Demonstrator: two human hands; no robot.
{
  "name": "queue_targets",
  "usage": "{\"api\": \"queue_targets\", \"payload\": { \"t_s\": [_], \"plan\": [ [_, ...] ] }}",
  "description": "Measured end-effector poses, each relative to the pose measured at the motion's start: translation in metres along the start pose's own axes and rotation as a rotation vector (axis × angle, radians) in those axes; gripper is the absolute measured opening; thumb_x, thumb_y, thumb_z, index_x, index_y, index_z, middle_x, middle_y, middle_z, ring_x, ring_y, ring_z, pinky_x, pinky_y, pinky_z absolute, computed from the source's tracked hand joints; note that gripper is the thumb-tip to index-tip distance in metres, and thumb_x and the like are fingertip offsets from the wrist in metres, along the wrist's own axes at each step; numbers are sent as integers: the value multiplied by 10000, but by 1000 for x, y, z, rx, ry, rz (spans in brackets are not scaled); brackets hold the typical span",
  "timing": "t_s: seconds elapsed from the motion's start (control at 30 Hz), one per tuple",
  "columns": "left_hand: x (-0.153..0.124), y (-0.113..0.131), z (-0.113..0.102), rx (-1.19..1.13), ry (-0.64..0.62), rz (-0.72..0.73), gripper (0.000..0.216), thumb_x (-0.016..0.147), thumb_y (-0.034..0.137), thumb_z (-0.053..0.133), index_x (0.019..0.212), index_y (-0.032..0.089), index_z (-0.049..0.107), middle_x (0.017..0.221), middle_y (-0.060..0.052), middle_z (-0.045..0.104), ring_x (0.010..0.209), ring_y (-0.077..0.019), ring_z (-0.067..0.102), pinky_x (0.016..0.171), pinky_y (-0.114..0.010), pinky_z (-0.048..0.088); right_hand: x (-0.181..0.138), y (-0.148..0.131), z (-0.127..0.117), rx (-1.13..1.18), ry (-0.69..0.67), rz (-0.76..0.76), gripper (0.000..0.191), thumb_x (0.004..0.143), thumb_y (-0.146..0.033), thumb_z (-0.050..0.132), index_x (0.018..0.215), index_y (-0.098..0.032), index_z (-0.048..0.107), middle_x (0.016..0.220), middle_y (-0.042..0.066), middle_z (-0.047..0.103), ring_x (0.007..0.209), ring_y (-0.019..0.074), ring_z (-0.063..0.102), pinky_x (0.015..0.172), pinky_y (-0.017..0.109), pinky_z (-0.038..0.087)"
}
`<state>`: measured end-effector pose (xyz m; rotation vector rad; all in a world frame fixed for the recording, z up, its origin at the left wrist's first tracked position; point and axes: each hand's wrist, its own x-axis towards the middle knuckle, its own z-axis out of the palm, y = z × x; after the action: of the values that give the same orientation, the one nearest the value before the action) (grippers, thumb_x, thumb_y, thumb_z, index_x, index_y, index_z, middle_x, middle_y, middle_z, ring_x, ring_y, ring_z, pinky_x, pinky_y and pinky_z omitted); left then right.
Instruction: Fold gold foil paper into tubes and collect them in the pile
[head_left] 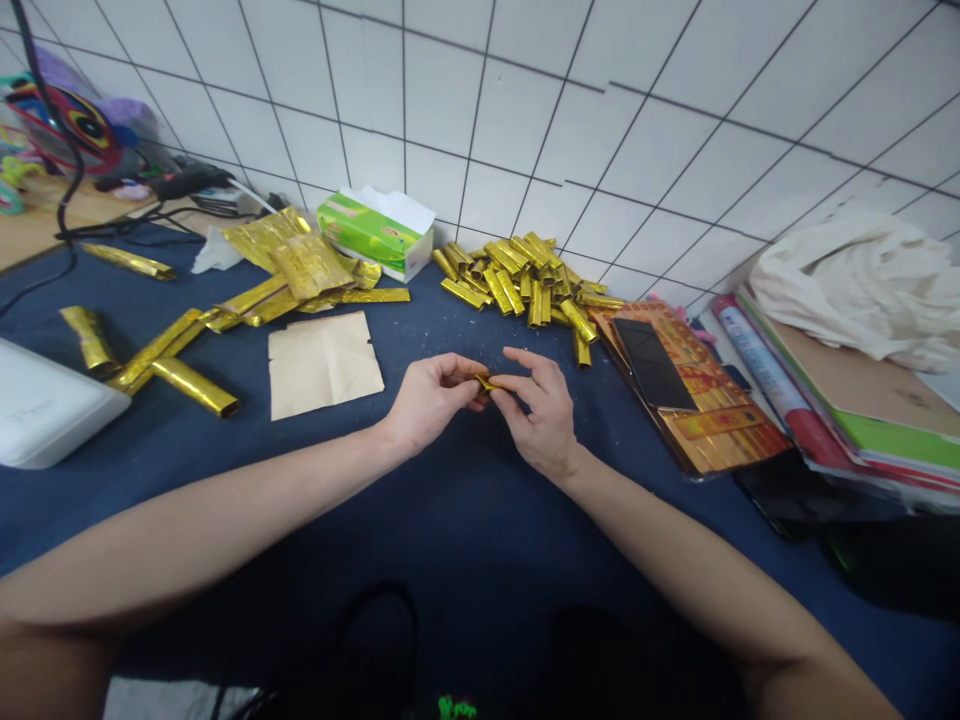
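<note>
Between both hands is a small piece of gold foil paper point(486, 382), mostly hidden by fingers. My left hand point(433, 398) pinches it from the left, fingers curled behind it. My right hand point(536, 410) grips its other side with thumb and a finger, while another finger sticks out above. Beyond the hands lies a heap of folded gold paper pieces point(517, 275). To the left of my left hand rests a square sheet of tan paper point(322, 366), creased and flat on the dark blue cloth point(450, 560).
Gold foil strips point(196, 385) and gold packets point(311, 262) lie at left, near a white box-like object point(52, 405). A green tissue box point(375, 235) stands against the tiled wall point(450, 90). At right, a phone point(652, 363) rests on an orange-gold printed packet point(720, 430), beside stacked books point(885, 400).
</note>
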<state>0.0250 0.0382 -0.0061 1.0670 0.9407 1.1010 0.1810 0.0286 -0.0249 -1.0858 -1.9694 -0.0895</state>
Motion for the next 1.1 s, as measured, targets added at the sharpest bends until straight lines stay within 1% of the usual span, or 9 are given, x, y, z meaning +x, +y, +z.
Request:
{"api": "queue_targets", "payload": {
  "t_s": [0.13, 0.23, 0.37, 0.47, 0.67, 0.8, 0.87, 0.97, 1.1],
  "plan": [
    [-1, -2, -1, 43, 21, 25, 125, 623, 91, 586, 748, 93, 592, 624, 3, 614, 538, -86, 593, 553, -215, 514, 0, -1, 0, -10, -27, 25, 103, 816, -257, 535, 804, -213, 627, 1062, 78, 601, 987, 221, 538, 838, 408, 441],
    [-1, -2, -1, 80, 22, 77, 158, 616, 74, 570, 770, 103, 585, 632, 12, 597, 536, -70, 560, 512, -190, 491, -1, -2, 0, 48, -56, 18, 98, 824, -238, 521, 848, -204, 609, 1072, 86, 595, 1001, 209, 539, 861, 403, 438],
    [-1, -3, -2, 136, -14, 140, 208, 621, 68, 543, 820, 121, 572, 660, 15, 588, 567, -76, 550, 503, -191, 488, -1, -3, 0, 141, -89, 2, 94, 829, -205, 501, 870, -192, 585, 1053, 94, 598, 986, 194, 551, 865, 385, 447],
    [-2, -4, -2, 179, -22, 170, 184, 641, 85, 539, 818, 128, 569, 671, 11, 582, 582, -78, 550, 522, -197, 496, 0, -4, 0, 138, -100, 21, 100, 838, -195, 473, 836, -199, 572, 1023, 85, 606, 966, 196, 556, 856, 392, 447],
    [-5, -3, -2, 254, -54, 165, 182, 678, 116, 539, 856, 132, 569, 701, 0, 574, 602, -84, 544, 483, -181, 483, -1, -6, 0, 120, -137, 59, 123, 854, -195, 426, 810, -201, 541, 1000, 85, 609, 956, 205, 551, 847, 405, 442],
    [-7, -4, -2, 347, -108, 191, 207, 693, 117, 535, 894, 144, 578, 705, 2, 579, 601, -87, 552, 496, -187, 485, -1, -6, 1, 182, -136, 86, 121, 861, -186, 409, 849, -197, 529, 951, 85, 611, 904, 186, 569, 806, 372, 469],
    [-7, -5, -3, 382, -103, 206, 204, 699, 103, 517, 888, 148, 579, 681, 9, 576, 570, -77, 547, 501, -185, 479, -1, -6, 1, 198, -135, 77, 121, 860, -183, 415, 872, -197, 534, 924, 80, 616, 879, 177, 578, 787, 354, 481],
    [-5, -9, -5, 364, -82, 203, 191, 699, 92, 499, 867, 151, 567, 636, 25, 560, 515, -66, 534, 481, -179, 464, -2, -7, 1, 183, -131, 39, 129, 853, -177, 432, 882, -196, 557, 913, 75, 632, 865, 173, 592, 781, 341, 489],
    [-6, -9, -5, 339, -58, 223, 175, 698, 100, 509, 857, 150, 563, 626, 28, 553, 514, -67, 535, 477, -177, 465, -3, -7, 1, 165, -129, 22, 150, 853, -164, 439, 878, -181, 586, 885, 74, 658, 833, 166, 611, 770, 315, 495]
  ]
}}
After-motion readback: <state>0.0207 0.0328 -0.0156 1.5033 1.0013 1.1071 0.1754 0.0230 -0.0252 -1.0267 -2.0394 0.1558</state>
